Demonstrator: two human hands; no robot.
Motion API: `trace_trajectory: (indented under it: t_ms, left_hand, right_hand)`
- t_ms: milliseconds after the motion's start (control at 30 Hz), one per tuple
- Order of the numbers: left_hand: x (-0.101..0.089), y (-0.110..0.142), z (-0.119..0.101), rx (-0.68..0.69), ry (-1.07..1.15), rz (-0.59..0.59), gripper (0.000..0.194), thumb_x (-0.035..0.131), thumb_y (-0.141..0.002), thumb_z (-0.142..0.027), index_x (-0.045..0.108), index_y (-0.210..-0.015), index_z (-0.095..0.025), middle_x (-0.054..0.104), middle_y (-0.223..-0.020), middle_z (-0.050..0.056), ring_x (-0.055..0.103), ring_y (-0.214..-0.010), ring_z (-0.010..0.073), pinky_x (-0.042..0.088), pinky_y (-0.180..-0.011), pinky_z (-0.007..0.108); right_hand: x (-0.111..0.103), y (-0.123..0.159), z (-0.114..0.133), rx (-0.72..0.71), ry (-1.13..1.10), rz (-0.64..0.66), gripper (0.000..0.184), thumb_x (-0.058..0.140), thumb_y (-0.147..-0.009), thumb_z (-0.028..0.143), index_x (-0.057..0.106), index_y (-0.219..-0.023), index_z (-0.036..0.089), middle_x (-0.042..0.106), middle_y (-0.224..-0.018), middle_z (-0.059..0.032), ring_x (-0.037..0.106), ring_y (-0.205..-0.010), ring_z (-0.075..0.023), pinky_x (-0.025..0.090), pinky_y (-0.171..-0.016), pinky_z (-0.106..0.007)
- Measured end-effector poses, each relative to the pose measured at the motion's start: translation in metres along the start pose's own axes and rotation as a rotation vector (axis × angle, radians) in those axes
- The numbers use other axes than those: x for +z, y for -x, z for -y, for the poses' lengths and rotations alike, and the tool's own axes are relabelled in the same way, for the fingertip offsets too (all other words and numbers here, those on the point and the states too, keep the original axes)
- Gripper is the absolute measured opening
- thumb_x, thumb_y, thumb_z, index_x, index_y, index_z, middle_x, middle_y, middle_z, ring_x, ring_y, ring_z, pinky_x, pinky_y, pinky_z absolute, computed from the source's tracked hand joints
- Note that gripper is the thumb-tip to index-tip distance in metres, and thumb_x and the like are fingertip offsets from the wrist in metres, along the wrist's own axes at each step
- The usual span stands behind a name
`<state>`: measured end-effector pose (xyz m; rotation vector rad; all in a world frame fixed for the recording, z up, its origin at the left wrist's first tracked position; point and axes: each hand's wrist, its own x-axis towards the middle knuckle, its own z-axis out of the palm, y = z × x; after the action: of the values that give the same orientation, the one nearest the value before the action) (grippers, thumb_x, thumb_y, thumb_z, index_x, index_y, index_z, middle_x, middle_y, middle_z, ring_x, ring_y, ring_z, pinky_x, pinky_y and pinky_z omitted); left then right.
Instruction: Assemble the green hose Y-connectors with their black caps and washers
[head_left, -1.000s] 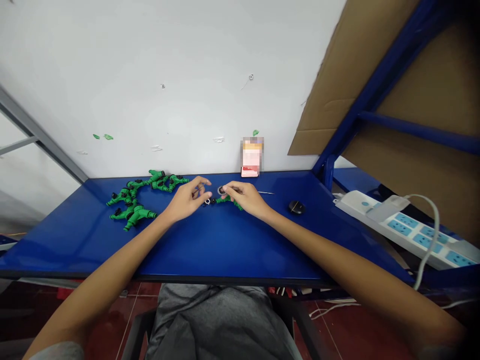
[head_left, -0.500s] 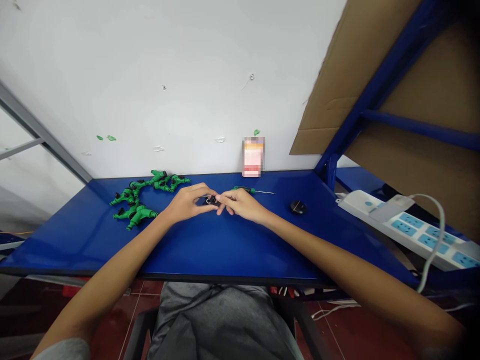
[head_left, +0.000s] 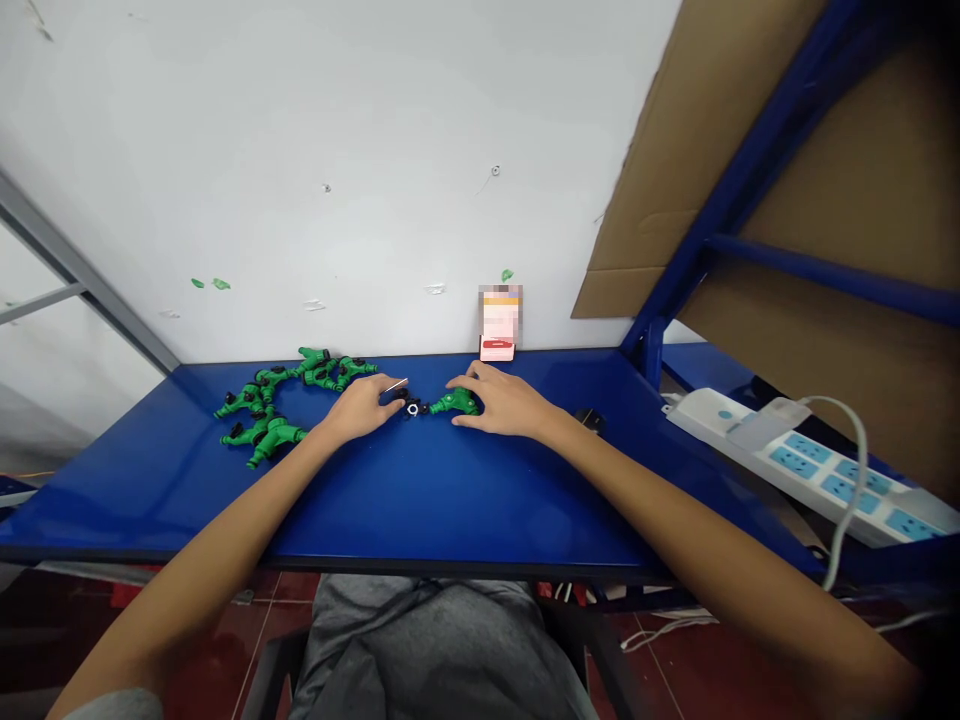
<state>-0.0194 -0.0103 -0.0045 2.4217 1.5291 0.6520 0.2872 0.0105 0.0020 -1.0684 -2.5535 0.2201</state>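
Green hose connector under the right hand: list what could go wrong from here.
The small ring lies loose on the glossy blue bench between the hands, so a stray knock could send it rolling away. The thin metal shaft at the left hand points toward the right hand and might jab it. The green plastic hose connector could also slip on that smooth surface.

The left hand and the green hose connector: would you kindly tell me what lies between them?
The head view shows a small white ring and a black part between the left hand and the green hose connector.
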Motion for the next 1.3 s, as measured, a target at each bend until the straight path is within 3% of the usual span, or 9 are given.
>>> trace_trajectory:
  t_ms: [167, 300, 400, 533, 633, 767, 967, 1167, 1300]
  left_hand:
    - [-0.008, 0.003, -0.012, -0.022, 0.009, -0.121, 0.041, 0.059, -0.102, -0.037, 0.072, -0.136, -0.017, 0.077, -0.120, 0.010, 0.066, -0.078, 0.0196, 0.054, -0.085, 0.036]
    - [-0.011, 0.004, -0.025, -0.001, 0.080, -0.190, 0.033, 0.057, -0.103, -0.035, 0.077, -0.122, -0.017, 0.078, -0.106, 0.007, 0.061, -0.073, 0.0177, 0.051, -0.080, 0.033]
    - [-0.011, 0.007, -0.035, 0.001, 0.204, -0.178, 0.032, 0.059, -0.102, -0.040, 0.077, -0.117, -0.018, 0.077, -0.098, 0.004, 0.051, -0.062, 0.0141, 0.047, -0.069, 0.030]
    - [-0.006, 0.012, -0.046, 0.058, 0.390, -0.072, 0.037, 0.066, -0.099, -0.048, 0.075, -0.119, -0.018, 0.073, -0.096, 0.002, 0.036, -0.054, 0.0096, 0.037, -0.057, 0.027]
    - [-0.001, 0.016, -0.051, 0.175, 0.347, -0.082, 0.036, 0.074, -0.096, -0.051, 0.074, -0.109, -0.017, 0.069, -0.090, 0.002, 0.040, -0.058, 0.0100, 0.037, -0.058, 0.026]
    - [0.003, 0.018, -0.053, 0.311, 0.261, -0.194, 0.033, 0.073, -0.098, -0.050, 0.074, -0.109, -0.019, 0.067, -0.093, 0.004, 0.052, -0.070, 0.0138, 0.044, -0.067, 0.028]
    - [0.003, 0.018, -0.053, 0.264, 0.325, -0.258, 0.035, 0.074, -0.097, -0.053, 0.073, -0.106, -0.019, 0.068, -0.094, 0.004, 0.047, -0.064, 0.0116, 0.039, -0.061, 0.027]
    - [0.007, 0.020, -0.059, 0.163, 0.432, -0.175, 0.039, 0.077, -0.093, -0.055, 0.072, -0.109, -0.019, 0.064, -0.080, -0.002, 0.039, -0.056, 0.0093, 0.032, -0.056, 0.025]
    - [0.002, 0.022, -0.061, 0.192, 0.483, -0.131, 0.030, 0.059, -0.105, -0.047, 0.069, -0.109, -0.018, 0.070, -0.092, 0.003, 0.048, -0.061, 0.0115, 0.041, -0.063, 0.027]
  right_hand:
    - [0.006, -0.001, 0.001, -0.010, 0.007, 0.040, 0.036, 0.076, -0.092, 0.035, 0.073, -0.127, 0.027, 0.065, -0.114, -0.0090, 0.067, -0.092, -0.0255, 0.053, -0.072, -0.036]
    - [0.004, -0.001, 0.000, -0.041, -0.018, -0.061, 0.052, 0.068, -0.091, 0.018, 0.062, -0.143, 0.025, 0.064, -0.125, -0.0098, 0.068, -0.099, -0.0254, 0.057, -0.082, -0.038]
    - [-0.001, 0.000, 0.005, -0.162, -0.059, -0.167, 0.054, 0.062, -0.095, 0.015, 0.056, -0.148, 0.027, 0.063, -0.129, -0.0108, 0.066, -0.112, -0.0276, 0.059, -0.093, -0.042]
    - [-0.004, 0.002, 0.020, -0.341, -0.044, -0.200, 0.055, 0.054, -0.101, 0.012, 0.052, -0.154, 0.030, 0.061, -0.130, -0.0126, 0.064, -0.116, -0.0293, 0.059, -0.097, -0.046]
    - [0.000, 0.004, 0.030, -0.386, -0.046, -0.215, 0.056, 0.053, -0.103, 0.014, 0.048, -0.157, 0.030, 0.059, -0.134, -0.0139, 0.064, -0.116, -0.0296, 0.059, -0.098, -0.047]
    - [0.006, 0.004, 0.038, -0.272, -0.246, -0.256, 0.064, 0.064, -0.097, 0.017, 0.045, -0.157, 0.029, 0.060, -0.135, -0.0135, 0.068, -0.111, -0.0285, 0.060, -0.099, -0.048]
    - [0.014, -0.003, 0.035, -0.102, -0.786, -0.225, 0.041, 0.080, -0.089, 0.037, 0.064, -0.125, 0.026, 0.074, -0.116, -0.0074, 0.072, -0.110, -0.0260, 0.057, -0.104, -0.047]
    - [0.020, -0.007, 0.035, 0.133, -1.071, -0.224, 0.041, 0.091, -0.076, 0.051, 0.075, -0.102, 0.024, 0.078, -0.102, -0.0046, 0.073, -0.096, -0.0236, 0.058, -0.094, -0.043]
    - [0.018, -0.007, 0.038, 0.218, -1.332, -0.232, 0.044, 0.095, -0.072, 0.049, 0.074, -0.100, 0.023, 0.078, -0.101, -0.0037, 0.074, -0.095, -0.0219, 0.059, -0.095, -0.043]
